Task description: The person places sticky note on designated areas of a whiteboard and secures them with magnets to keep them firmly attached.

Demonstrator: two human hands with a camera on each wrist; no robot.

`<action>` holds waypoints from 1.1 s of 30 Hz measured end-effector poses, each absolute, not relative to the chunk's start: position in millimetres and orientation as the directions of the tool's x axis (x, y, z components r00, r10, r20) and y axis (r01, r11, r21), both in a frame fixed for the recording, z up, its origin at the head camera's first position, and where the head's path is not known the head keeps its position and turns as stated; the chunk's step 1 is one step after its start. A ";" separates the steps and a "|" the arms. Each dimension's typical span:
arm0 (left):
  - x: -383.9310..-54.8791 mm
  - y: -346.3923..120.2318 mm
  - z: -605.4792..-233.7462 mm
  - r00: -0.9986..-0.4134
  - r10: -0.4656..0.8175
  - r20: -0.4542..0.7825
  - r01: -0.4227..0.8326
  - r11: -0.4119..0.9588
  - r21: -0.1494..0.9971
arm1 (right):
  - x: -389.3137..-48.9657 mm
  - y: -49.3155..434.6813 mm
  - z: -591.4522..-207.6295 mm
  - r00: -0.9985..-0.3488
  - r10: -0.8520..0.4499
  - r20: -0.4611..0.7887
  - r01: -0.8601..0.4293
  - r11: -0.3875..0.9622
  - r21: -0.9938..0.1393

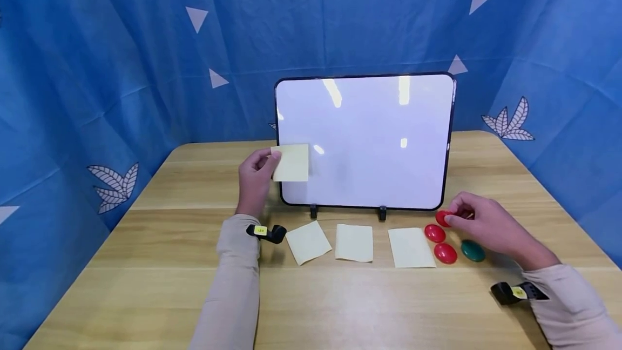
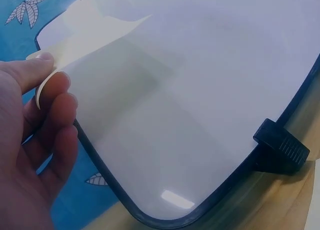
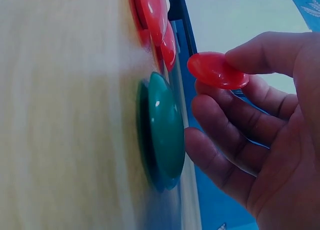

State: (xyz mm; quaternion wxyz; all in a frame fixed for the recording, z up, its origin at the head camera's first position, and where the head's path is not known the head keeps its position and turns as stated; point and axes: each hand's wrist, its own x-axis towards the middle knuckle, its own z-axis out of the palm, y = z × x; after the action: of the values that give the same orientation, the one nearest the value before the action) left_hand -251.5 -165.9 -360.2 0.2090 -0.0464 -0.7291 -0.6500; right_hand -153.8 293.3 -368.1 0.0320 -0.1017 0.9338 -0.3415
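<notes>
My left hand (image 1: pixel 255 180) pinches a pale yellow sticky note (image 1: pixel 293 162) by its left edge, thumb in front. The note is in front of the lower left of a whiteboard (image 1: pixel 369 145); in the left wrist view the paper (image 2: pixel 95 39) curves and casts a shadow on the board. On the right, my right hand (image 1: pixel 491 223) pinches a round red magnet (image 3: pixel 216 69) between thumb and fingers, raised off the table. Two more red magnets (image 1: pixel 445 253) and a green magnet (image 3: pixel 167 125) lie on the table beside and below this hand.
Three pale yellow sticky notes (image 1: pixel 354 242) lie in a row on the wooden table (image 1: pixel 340 301) before the board. Black feet (image 1: pixel 383 213) hold the whiteboard upright. A blue patterned curtain (image 1: pixel 121 42) hangs behind and at both sides.
</notes>
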 end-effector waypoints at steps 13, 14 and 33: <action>-231.8 -148.2 -325.6 -0.909 -0.199 0.367 0.348 0.126 0.929 | -154.6 294.2 -366.8 -0.981 -0.194 0.020 -0.161 0.750 -0.641; -231.7 -148.0 -325.7 -0.908 -0.194 0.371 0.353 0.124 0.927 | -154.4 294.2 -367.2 -0.981 -0.193 0.025 -0.164 0.749 -0.642; -259.7 -153.7 -353.6 -0.872 -0.185 0.453 0.432 0.144 0.890 | -153.3 270.0 -363.4 -0.975 -0.207 0.082 -0.200 0.650 -0.733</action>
State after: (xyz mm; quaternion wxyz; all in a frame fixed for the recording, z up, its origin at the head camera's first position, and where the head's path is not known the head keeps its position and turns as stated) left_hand -259.7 -153.7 -353.6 0.2380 -0.0859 -0.7179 -0.6485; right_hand -153.3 270.0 -363.4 0.0045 -0.1118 0.9083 -0.4030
